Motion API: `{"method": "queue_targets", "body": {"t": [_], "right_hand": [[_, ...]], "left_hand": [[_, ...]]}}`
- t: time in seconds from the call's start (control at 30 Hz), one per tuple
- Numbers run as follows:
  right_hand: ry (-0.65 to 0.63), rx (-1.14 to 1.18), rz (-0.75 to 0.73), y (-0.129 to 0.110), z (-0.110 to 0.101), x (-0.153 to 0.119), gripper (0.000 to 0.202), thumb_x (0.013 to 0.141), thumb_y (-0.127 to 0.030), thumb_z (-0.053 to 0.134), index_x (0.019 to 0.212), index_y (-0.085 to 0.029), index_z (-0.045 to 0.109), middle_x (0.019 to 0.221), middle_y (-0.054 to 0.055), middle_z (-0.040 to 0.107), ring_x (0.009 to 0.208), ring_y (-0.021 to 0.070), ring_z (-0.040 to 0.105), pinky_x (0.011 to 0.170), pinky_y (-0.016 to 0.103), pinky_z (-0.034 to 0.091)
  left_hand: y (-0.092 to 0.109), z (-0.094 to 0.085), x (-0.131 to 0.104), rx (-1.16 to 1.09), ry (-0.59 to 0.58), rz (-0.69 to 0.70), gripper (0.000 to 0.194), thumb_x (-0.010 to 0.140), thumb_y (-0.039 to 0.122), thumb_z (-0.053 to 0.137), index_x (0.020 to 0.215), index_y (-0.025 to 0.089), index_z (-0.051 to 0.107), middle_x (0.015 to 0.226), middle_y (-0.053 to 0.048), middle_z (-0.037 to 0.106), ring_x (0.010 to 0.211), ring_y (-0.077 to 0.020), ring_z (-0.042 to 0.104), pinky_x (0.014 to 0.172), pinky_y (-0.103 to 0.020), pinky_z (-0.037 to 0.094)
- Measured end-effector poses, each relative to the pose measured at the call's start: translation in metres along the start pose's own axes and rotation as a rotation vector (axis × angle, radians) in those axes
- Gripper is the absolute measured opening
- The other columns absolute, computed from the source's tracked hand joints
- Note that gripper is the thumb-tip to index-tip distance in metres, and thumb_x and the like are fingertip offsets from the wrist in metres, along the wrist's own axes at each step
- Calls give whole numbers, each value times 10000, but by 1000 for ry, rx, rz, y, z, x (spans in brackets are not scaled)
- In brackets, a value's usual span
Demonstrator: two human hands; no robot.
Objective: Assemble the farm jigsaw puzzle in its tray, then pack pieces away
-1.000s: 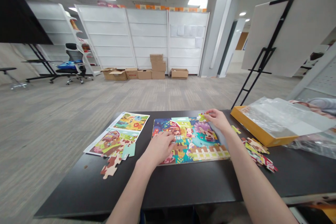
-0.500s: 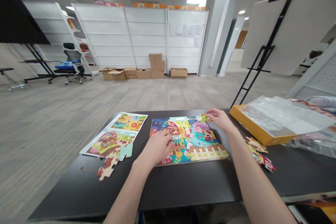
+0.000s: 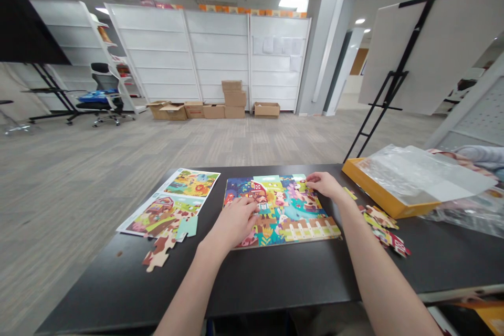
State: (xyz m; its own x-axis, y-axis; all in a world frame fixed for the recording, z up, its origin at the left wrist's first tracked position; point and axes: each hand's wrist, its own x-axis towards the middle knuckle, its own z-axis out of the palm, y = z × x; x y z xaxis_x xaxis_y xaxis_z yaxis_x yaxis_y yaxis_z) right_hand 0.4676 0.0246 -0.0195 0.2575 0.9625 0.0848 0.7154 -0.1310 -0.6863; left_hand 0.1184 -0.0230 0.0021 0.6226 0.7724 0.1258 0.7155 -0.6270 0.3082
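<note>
A colourful farm-scene jigsaw puzzle (image 3: 303, 209) lies on the black table. My left hand (image 3: 241, 216) rests flat on its left part, fingers stretched over the pieces and holding nothing. At the upper right corner, my right hand (image 3: 323, 185) has its fingers closed on the edge of a green jigsaw piece (image 3: 304, 186), mostly hidden by the fingertips. Left of the puzzle is a printed picture sheet (image 3: 173, 200), with several loose pieces (image 3: 159, 253) partly on it. Another cluster of loose pieces (image 3: 380, 219) lies beyond my right forearm.
A yellow box tray (image 3: 388, 197) with clear plastic (image 3: 397, 173) over it stands at the table's right, beside crumpled packaging (image 3: 464, 215). An easel-like stand (image 3: 388, 100) rises behind it. Cardboard boxes (image 3: 214, 111) line the white shelving across the floor.
My right hand has moved slightly down and toward me, bringing the green piece in against the puzzle's upper right corner. My left hand stays in place. The view has shifted slightly.
</note>
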Motion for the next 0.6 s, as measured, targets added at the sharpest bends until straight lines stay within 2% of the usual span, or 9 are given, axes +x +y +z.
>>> {"method": "queue_targets", "body": {"t": [0.07, 0.23, 0.3, 0.43, 0.6], "right_hand": [[31, -62, -3, 0, -3, 0, 125, 681, -216, 752, 799, -173, 758, 762, 59, 745, 729, 222, 692, 718, 318, 518], [101, -161, -20, -4, -6, -2, 164, 783, -212, 654, 897, -180, 767, 868, 83, 748, 826, 233, 683, 794, 334, 498], [73, -201, -84, -7, -5, -4, 187, 792, -262, 672, 934, -186, 767, 900, 78, 742, 800, 218, 677, 783, 322, 498], [-37, -329, -304, -13, -1, -9, 234, 750, -308, 742, 954, -199, 777, 984, 82, 726, 837, 211, 678, 784, 293, 499], [-128, -379, -330, -16, -2, -11, 200, 728, -292, 764, 909, -210, 792, 981, 74, 742, 849, 224, 692, 779, 279, 509]], "left_hand": [[0, 0, 0, 2, -1, 0, 203, 956, 251, 512, 1017, 195, 698, 1151, -89, 669, 1048, -249, 628, 942, -377, 481], [-1, 1, 0, -11, -3, 5, 204, 960, 249, 504, 1026, 197, 689, 1151, -94, 663, 1060, -253, 627, 944, -379, 478], [-1, 1, 0, -7, 1, 10, 201, 959, 241, 503, 1025, 195, 687, 1148, -94, 663, 1073, -253, 623, 951, -377, 476], [-1, 1, -1, 7, 13, 14, 181, 946, 225, 519, 1015, 202, 685, 1140, -83, 664, 1078, -245, 622, 955, -365, 475], [0, 0, -1, 22, 10, 9, 182, 947, 226, 516, 1013, 203, 684, 1133, -82, 666, 1065, -249, 626, 946, -375, 483]]}}
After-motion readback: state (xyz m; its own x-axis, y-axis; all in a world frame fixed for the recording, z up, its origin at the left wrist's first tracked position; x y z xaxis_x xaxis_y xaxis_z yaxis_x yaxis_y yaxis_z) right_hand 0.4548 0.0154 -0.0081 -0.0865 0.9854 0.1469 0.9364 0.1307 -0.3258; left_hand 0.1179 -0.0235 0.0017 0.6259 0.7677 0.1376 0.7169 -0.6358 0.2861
